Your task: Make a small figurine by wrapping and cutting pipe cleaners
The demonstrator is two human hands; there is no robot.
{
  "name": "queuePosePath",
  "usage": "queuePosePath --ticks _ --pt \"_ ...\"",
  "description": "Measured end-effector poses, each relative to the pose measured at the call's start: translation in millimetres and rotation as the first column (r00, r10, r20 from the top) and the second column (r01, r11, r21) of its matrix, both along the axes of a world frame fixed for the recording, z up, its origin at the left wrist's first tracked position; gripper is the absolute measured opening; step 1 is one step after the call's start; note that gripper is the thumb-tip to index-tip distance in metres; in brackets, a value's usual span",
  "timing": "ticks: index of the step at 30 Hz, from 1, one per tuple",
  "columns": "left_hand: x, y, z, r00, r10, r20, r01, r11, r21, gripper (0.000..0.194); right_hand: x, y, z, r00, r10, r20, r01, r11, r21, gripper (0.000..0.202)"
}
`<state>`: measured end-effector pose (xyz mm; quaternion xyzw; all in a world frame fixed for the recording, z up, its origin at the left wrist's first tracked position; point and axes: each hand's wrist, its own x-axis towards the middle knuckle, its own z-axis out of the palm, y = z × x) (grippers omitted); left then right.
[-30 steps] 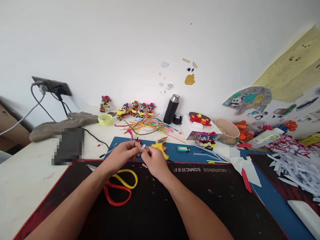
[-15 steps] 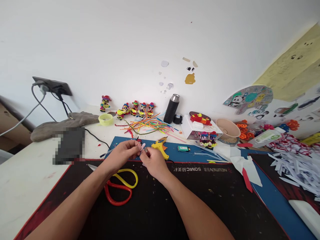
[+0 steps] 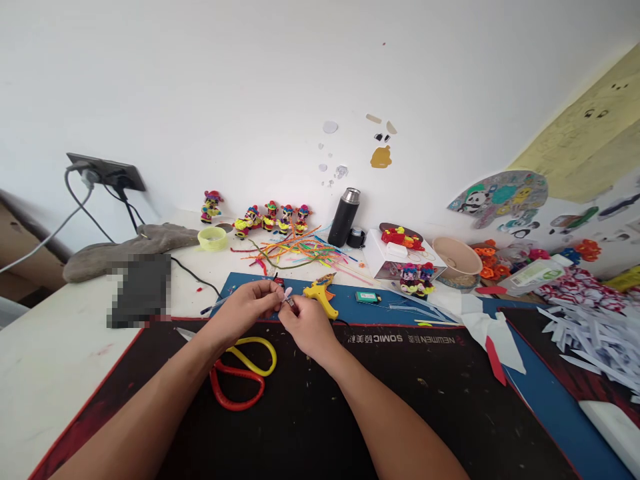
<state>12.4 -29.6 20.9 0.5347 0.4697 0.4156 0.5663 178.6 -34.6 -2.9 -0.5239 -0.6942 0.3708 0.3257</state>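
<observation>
My left hand and my right hand meet over the far edge of the black mat. Between their pinched fingertips is a small pale strip, one end sticking up; the fingers cover most of it, and its material is unclear. Both hands are closed on it. Under my left forearm lie scissors with one red and one yellow handle loop, the blade tip showing on the far side. Just beyond my right hand a yellow hot glue gun rests on the blue mat.
Colourful pipe cleaners are heaped behind the hands, near small figurines and a black thermos. A roll of yellow tape sits at left. White paper strips pile up at right. The black mat spans the front.
Both hands stay in nearly the same place, with a slight shift of the fingertips around the pale strip. The whole view has moved very slightly.
</observation>
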Motion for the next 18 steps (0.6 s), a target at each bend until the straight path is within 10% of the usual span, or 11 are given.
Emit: queuePosePath --ticks 18 --pt "-1.9 0.8 -3.5 0.997 -0.015 -0.071 0.018 0.999 0.032 0.036 1.7 0.6 4.3 0.999 0.022 0.043 -0.022 1.0 0.011 0.031"
